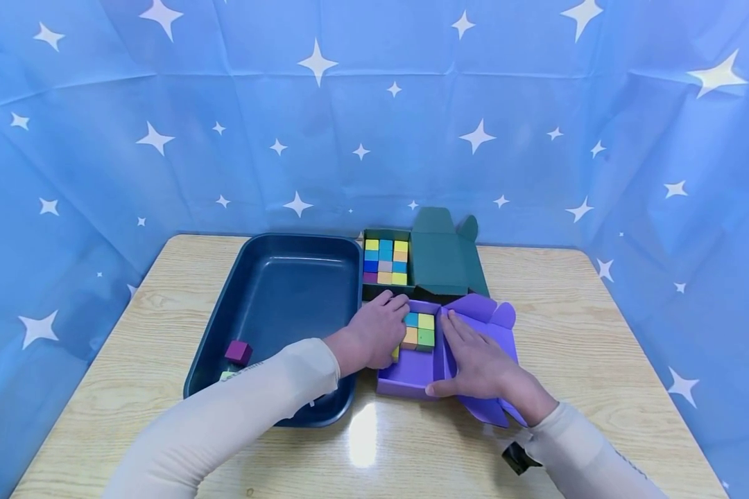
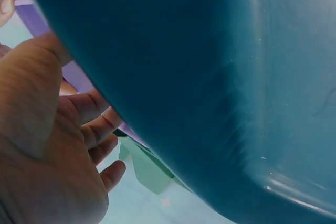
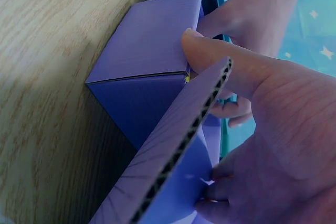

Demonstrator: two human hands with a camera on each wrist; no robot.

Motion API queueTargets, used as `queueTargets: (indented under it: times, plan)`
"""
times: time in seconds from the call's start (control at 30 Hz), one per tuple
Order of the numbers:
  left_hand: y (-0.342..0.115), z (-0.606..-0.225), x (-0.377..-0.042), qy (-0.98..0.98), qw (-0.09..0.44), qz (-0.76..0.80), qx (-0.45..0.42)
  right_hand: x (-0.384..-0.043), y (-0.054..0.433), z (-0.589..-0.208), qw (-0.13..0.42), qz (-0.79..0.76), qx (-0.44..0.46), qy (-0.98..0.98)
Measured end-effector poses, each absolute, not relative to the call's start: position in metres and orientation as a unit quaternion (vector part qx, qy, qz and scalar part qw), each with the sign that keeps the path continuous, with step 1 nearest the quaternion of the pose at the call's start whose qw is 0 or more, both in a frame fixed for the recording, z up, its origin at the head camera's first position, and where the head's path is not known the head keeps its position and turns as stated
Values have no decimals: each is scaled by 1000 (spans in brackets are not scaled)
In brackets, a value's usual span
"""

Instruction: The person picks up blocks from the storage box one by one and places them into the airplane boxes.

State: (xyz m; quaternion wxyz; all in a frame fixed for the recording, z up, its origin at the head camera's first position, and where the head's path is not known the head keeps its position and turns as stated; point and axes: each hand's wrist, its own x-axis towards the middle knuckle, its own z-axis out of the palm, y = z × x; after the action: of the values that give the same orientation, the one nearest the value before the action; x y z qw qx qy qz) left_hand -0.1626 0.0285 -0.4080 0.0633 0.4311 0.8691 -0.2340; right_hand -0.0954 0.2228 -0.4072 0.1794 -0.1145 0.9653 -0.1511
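Observation:
A small purple cardboard box (image 1: 412, 371) stands on the table with its lid folded out to the right. Several coloured blocks (image 1: 418, 331) lie in its far part. Over the box's left side reaches my left hand (image 1: 374, 334), a yellow block (image 1: 395, 354) showing just below its fingers. The hand covers its own fingertips, so a grip on that block cannot be made out. My right hand (image 1: 483, 364) lies on the purple lid (image 1: 502, 339) with fingers extended. Its thumb (image 3: 202, 45) touches the top edge of the box's near wall.
A large dark blue tray (image 1: 274, 239) stands left of the box, a purple block (image 1: 238, 352) inside it and a pale green one (image 1: 227, 375) partly behind my left sleeve. Behind the purple box, a green box (image 1: 387, 291) filled with blocks has its lid (image 1: 443, 260) open rightward.

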Motion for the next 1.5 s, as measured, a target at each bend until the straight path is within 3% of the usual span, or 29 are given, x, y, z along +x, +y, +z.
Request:
queueTargets:
  times: [0.37, 0.63, 0.9, 1.13, 1.5]
  plan:
    - [28, -412, -160, 864, 57, -253, 431, -95, 222, -408, 181, -153, -116, 964]
    - [11, -393, -167, 882, 26, -142, 449, -94, 222, -408, 182, -161, -114, 963]
    - [-45, -362, -184, 909, -30, -39, 414, -93, 222, -408, 182, -164, -115, 963]
    - [-99, -362, -190, 926, -58, -35, 371, -93, 222, -406, 178, -163, -116, 963]
    - [-169, -374, -183, 945, 1, -43, 325, -94, 223, -405, 180, -167, -116, 962]
